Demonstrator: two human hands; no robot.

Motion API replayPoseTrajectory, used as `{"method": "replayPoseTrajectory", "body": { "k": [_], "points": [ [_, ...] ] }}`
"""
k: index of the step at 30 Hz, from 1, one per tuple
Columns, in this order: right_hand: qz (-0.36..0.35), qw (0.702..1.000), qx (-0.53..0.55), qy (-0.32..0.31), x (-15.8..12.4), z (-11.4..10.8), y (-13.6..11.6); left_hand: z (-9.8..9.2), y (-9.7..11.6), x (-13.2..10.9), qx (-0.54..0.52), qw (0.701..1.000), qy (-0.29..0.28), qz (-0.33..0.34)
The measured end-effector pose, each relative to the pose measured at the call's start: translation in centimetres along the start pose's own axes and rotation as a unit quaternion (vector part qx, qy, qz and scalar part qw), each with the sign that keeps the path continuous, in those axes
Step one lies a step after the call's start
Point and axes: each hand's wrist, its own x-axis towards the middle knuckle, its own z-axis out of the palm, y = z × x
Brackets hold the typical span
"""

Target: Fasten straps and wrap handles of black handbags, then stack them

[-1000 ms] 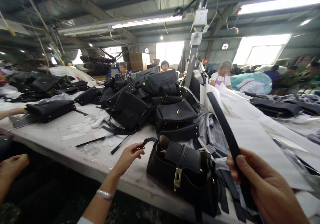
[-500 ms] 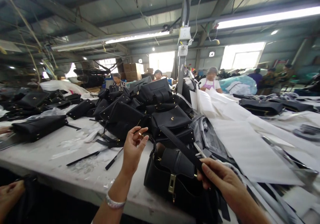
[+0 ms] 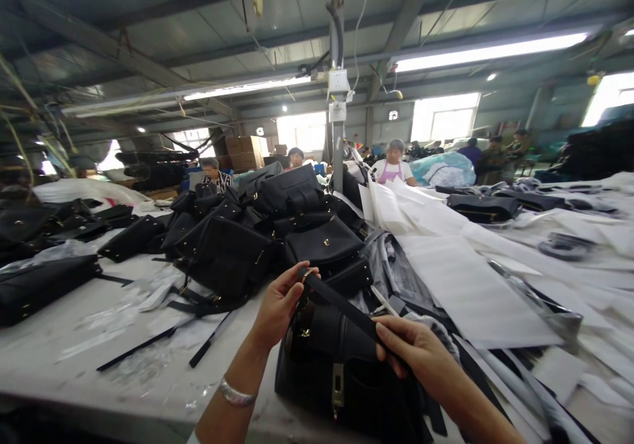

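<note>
A black handbag (image 3: 341, 371) with a gold clasp stands on the table edge right in front of me. My left hand (image 3: 280, 304) pinches the gold ring end of a black strap (image 3: 341, 305) just above the bag's left side. My right hand (image 3: 416, 351) grips the same strap further along, above the bag's right side. The strap runs taut and slanted between the two hands. A silver bracelet (image 3: 236, 394) sits on my left wrist.
A heap of black handbags (image 3: 277, 226) fills the table behind. Loose black straps (image 3: 139, 346) lie on the white table (image 3: 74, 358) at left. White sheets (image 3: 460, 279) spread to the right. Other people work at the far side. A post (image 3: 337, 133) rises mid-table.
My right hand brought the strap down from the right, toward the bag. My left hand rose from the bag's handle and took the strap's ring end. The view panned right.
</note>
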Motion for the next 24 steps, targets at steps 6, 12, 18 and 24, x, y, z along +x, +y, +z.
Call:
{"method": "replayPoseTrajectory", "body": {
  "k": [6,12,18,24],
  "points": [
    [-0.035,0.998,-0.037,0.048,1.0,1.8,-0.9,3.2,0.0,-0.9,0.102,0.988,-0.091,-0.066],
    [-0.175,0.927,-0.259,0.207,2.4,3.7,-2.5,6.1,0.2,-0.4,0.281,0.949,-0.141,0.042],
    [-0.229,0.879,-0.343,0.238,3.4,3.9,-2.4,6.9,-0.4,0.2,0.358,0.922,-0.140,0.040],
    [-0.310,0.883,-0.266,0.231,3.3,3.3,-4.0,8.7,-0.4,0.4,0.292,0.934,-0.201,-0.033]
  ]
}}
